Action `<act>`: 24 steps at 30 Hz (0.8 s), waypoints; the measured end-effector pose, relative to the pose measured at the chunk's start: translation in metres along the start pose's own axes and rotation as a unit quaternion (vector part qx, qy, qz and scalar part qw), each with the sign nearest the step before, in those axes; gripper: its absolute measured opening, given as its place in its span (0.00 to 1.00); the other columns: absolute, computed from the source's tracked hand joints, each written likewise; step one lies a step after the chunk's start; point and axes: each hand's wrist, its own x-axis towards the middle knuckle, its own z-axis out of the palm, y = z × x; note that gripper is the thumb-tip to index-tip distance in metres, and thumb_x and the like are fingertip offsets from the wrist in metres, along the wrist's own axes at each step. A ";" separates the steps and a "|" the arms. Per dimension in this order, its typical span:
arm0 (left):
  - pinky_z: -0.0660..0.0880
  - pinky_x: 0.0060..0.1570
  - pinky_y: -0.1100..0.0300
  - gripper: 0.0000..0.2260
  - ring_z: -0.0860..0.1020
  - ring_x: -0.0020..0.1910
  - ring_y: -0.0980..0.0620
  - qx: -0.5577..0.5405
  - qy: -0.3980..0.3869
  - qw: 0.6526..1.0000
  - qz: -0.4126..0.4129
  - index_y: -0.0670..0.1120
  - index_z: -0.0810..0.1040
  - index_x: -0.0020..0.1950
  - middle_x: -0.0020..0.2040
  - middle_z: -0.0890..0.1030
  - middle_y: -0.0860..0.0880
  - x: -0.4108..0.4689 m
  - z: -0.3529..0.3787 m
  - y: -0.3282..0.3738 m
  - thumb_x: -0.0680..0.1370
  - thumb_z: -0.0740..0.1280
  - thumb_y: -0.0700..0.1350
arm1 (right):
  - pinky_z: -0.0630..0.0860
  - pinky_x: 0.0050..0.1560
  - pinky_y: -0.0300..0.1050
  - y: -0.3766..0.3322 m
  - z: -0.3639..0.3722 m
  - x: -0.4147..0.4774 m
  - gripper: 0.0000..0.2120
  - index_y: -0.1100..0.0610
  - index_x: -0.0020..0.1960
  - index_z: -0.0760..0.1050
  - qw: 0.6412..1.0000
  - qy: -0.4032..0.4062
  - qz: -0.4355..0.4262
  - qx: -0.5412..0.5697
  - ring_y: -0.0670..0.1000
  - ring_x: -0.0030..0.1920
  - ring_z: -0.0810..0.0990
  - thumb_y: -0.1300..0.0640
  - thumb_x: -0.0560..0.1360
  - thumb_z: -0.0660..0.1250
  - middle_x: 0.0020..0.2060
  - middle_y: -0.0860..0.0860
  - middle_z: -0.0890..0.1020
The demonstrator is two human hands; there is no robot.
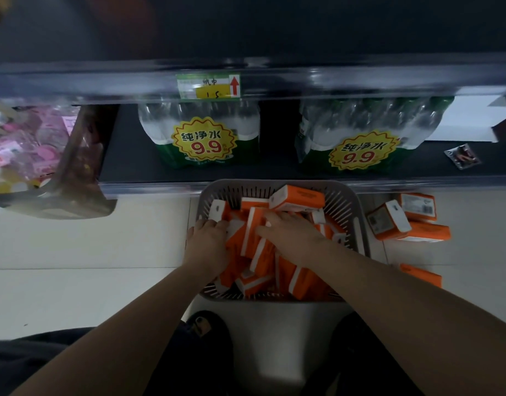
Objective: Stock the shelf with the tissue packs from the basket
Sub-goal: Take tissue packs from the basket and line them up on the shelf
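Observation:
A grey slotted basket (pixel 351 204) stands on the floor in front of the shelf, filled with several orange-and-white tissue packs (pixel 299 198). Both my hands are down inside it. My left hand (pixel 207 241) lies on the packs at the basket's left side, its fingertips curled over an orange pack (pixel 233 238). My right hand (pixel 291 231) rests on the middle of the pile with its fingers over an upright pack (pixel 254 224). Whether either hand has a firm hold is not clear. Above, the dark shelf (pixel 131 155) has a price tag (pixel 208 86) on the upper rail.
Two shrink-wrapped bundles of water bottles (pixel 201 132) (pixel 357 138) stand on the lower shelf. Pink goods in a bag (pixel 31 144) fill the left. More tissue packs (pixel 403 221) lie on the floor right of the basket. A small wrapper (pixel 461 157) lies at the shelf's right.

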 end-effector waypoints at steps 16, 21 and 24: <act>0.70 0.44 0.65 0.10 0.75 0.44 0.54 -0.155 -0.008 0.987 0.032 0.47 0.78 0.57 0.44 0.75 0.53 -0.009 -0.076 0.005 0.76 0.66 0.44 | 0.76 0.48 0.52 -0.020 -0.056 -0.011 0.18 0.47 0.61 0.70 0.992 0.029 -0.048 0.110 0.50 0.51 0.72 0.53 0.73 0.70 0.54 0.50 0.67; 0.70 0.46 0.64 0.19 0.76 0.48 0.55 -0.185 -0.035 0.981 0.046 0.49 0.73 0.63 0.52 0.78 0.51 -0.007 -0.103 0.009 0.73 0.70 0.51 | 0.75 0.55 0.51 -0.036 -0.074 -0.010 0.26 0.46 0.67 0.64 0.982 0.047 -0.041 0.177 0.49 0.57 0.73 0.54 0.73 0.71 0.59 0.48 0.67; 0.70 0.41 0.66 0.23 0.75 0.48 0.54 -0.206 -0.050 0.977 0.029 0.49 0.69 0.62 0.50 0.75 0.53 -0.004 -0.113 0.004 0.71 0.73 0.50 | 0.73 0.58 0.48 -0.042 -0.082 -0.011 0.32 0.47 0.69 0.60 0.976 0.069 -0.037 0.204 0.50 0.61 0.72 0.54 0.71 0.73 0.66 0.48 0.65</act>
